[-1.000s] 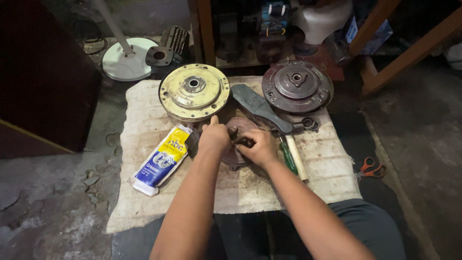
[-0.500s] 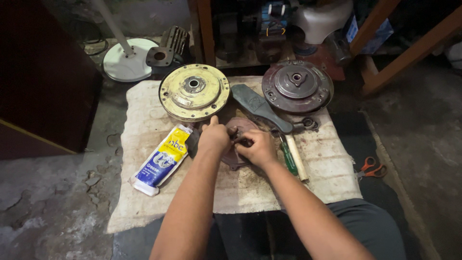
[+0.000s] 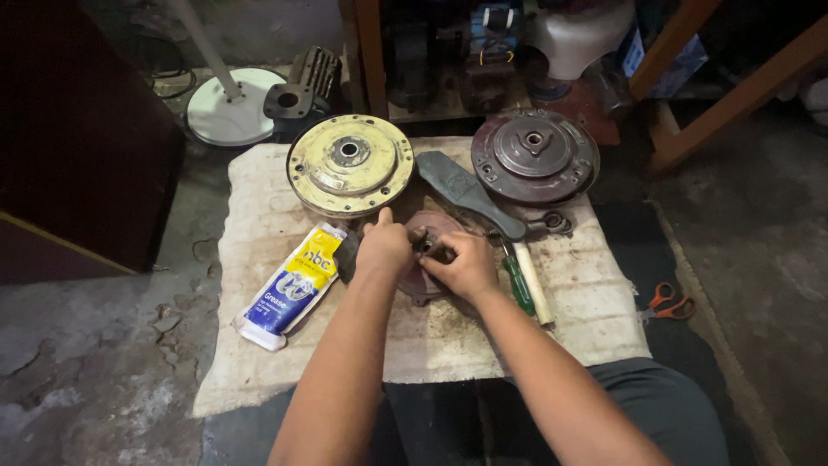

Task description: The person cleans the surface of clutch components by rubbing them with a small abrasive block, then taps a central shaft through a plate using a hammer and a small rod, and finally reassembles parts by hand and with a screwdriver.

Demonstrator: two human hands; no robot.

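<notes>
Fingers [image 3: 429, 248] of both hands pinch small dark part over round rusty disc [image 3: 429, 226].

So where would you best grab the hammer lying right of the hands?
Probably by the pale wooden handle of the hammer, coming from the right, away from the right hand. The handle lies flat on the cloth, its lower end bare; the green screwdriver crowds its left side.

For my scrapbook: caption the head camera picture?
Both hands work a small round metal part on a cloth between two discs.
</notes>
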